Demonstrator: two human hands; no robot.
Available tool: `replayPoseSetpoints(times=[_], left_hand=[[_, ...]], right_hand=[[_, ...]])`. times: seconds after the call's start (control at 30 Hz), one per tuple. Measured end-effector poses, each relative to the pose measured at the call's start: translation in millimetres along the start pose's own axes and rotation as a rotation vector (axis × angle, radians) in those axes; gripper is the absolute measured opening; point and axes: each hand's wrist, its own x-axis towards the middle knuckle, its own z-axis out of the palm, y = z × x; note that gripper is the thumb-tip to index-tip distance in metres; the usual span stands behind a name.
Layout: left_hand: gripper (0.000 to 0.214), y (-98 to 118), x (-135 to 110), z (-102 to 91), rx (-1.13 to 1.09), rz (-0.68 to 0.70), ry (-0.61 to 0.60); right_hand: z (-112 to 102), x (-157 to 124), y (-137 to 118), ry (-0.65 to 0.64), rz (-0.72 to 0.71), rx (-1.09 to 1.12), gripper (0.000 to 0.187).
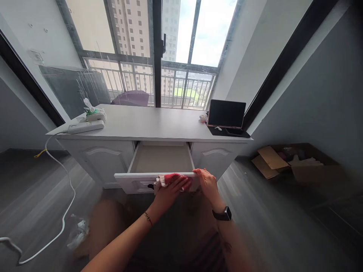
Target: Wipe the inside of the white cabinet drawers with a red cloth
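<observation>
A white desk drawer (124, 180) is pulled out, and its inside (161, 158) shows a bare beige bottom. A red and white cloth (171, 176) lies against the top edge and outer face of the drawer front. My left hand (168, 194) holds this cloth, its fingers stretched over it to the right and pressing it on the panel. The dark drawer handle (151, 186) shows just left of the cloth. My right hand (208, 185) grips the drawer front's right end, fingers over the top edge; its thumb is partly hidden.
On the white desk (147, 122) stand a power strip (86, 127) and a tissue pack (95, 114) at left, and a dark-screened laptop or tablet (227, 114) at right. A white cord (69, 177) trails over the floor. An open cardboard box (312, 173) sits at right.
</observation>
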Motion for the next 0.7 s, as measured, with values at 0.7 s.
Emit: replayPoseSetpoints(times=[0.7], left_hand=[[0.083, -50, -134, 46.9, -0.049, -0.529, 0.318]], right_hand=[[96, -61, -45, -0.015, -0.292, -0.103, 0.028]])
